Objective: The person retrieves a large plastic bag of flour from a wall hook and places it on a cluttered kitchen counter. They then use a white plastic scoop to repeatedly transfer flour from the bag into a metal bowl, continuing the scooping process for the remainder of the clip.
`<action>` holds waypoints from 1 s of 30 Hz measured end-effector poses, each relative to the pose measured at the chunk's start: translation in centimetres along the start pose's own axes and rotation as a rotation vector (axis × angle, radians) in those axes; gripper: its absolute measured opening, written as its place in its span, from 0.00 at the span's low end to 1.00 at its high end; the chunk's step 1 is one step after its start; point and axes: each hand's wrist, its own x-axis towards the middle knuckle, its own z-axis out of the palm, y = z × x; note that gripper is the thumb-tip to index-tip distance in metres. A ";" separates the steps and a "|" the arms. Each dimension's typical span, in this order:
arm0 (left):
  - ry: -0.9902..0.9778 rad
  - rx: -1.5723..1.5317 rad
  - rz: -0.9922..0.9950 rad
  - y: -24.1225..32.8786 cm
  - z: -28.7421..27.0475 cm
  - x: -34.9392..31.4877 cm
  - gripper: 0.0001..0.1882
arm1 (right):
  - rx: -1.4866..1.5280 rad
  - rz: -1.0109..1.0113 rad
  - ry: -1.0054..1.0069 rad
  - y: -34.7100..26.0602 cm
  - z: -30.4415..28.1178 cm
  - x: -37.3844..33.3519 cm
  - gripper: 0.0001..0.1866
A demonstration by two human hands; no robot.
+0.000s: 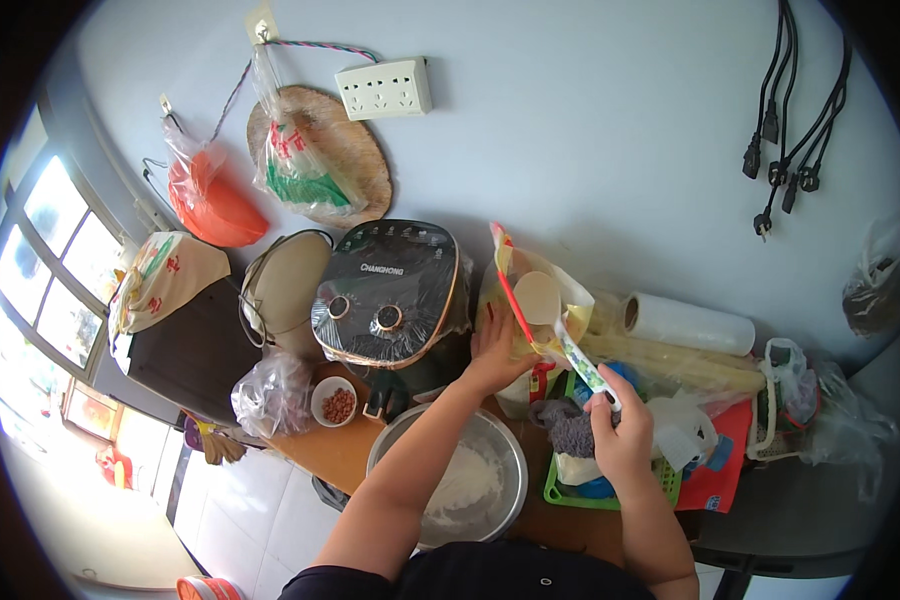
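My right hand [625, 425] is closed around the patterned white handle of a spoon [580, 362]. The round pale head of the spoon is at the open mouth of a yellow, white and red plastic bag [573, 297]. My left hand [494, 350] grips the near left side of this bag, its fingers reaching up along the plastic. Below my left forearm sits a wide metal bowl [518, 455] with white flour [467, 482] in it; the forearm covers part of the bowl.
A black air-fryer-like appliance [385, 290] stands behind the bowl, with a small white bowl of reddish-brown nuts [337, 402] to its left. At right are a green basket [560, 494] holding a grey cloth [567, 428], a plastic-film roll [690, 322] and a red bag [725, 465].
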 end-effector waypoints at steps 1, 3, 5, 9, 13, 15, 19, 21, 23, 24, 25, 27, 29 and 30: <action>0.014 -0.007 0.059 -0.9 1.5 0.9 0.51 | 0.011 0.007 0.011 -0.3 -0.2 -0.1 0.18; 0.043 -0.012 0.173 -4.0 5.3 3.0 0.52 | 0.027 0.012 0.034 -0.5 -0.3 -0.4 0.18; -0.177 0.000 0.021 -0.9 4.9 3.7 0.51 | 0.007 0.025 0.047 -0.4 -0.6 -0.7 0.17; -0.259 0.165 -0.093 1.3 4.5 3.6 0.49 | -0.113 -0.060 0.027 1.1 0.8 -0.4 0.16; -0.268 0.216 -0.078 -1.4 6.6 4.5 0.49 | -0.123 -0.095 0.086 1.5 0.6 -0.9 0.16; -0.232 0.170 -0.053 -2.7 7.0 4.4 0.49 | 0.010 -0.038 0.131 0.9 0.1 -1.2 0.16; -0.013 -0.018 -0.028 -1.1 3.9 1.3 0.44 | 0.145 0.021 0.211 0.8 -1.2 -2.0 0.16; 0.110 -0.042 -0.025 0.3 1.2 -1.7 0.41 | 0.204 0.010 0.224 0.5 -1.5 -2.5 0.16; 0.187 -0.029 0.014 0.3 0.5 -4.4 0.37 | 0.218 -0.022 0.236 0.3 -1.7 -3.3 0.17; 0.293 -0.032 0.059 1.4 -0.7 -6.1 0.28 | 0.146 -0.074 0.224 -0.5 -2.3 -3.9 0.17; 0.238 -0.143 0.054 2.6 -2.2 -7.6 0.24 | 0.116 -0.113 0.225 -1.1 -2.9 -4.6 0.17; 0.145 -0.445 0.009 4.9 -5.1 -10.4 0.15 | 0.063 -0.195 0.211 -2.0 -4.4 -6.0 0.18; 0.057 -0.599 -0.109 6.9 -7.9 -13.3 0.13 | 0.034 -0.289 0.190 -2.8 -5.4 -7.1 0.18; 0.022 -0.701 -0.155 7.1 -8.2 -14.6 0.14 | 0.027 -0.334 0.185 -2.8 -5.6 -7.7 0.18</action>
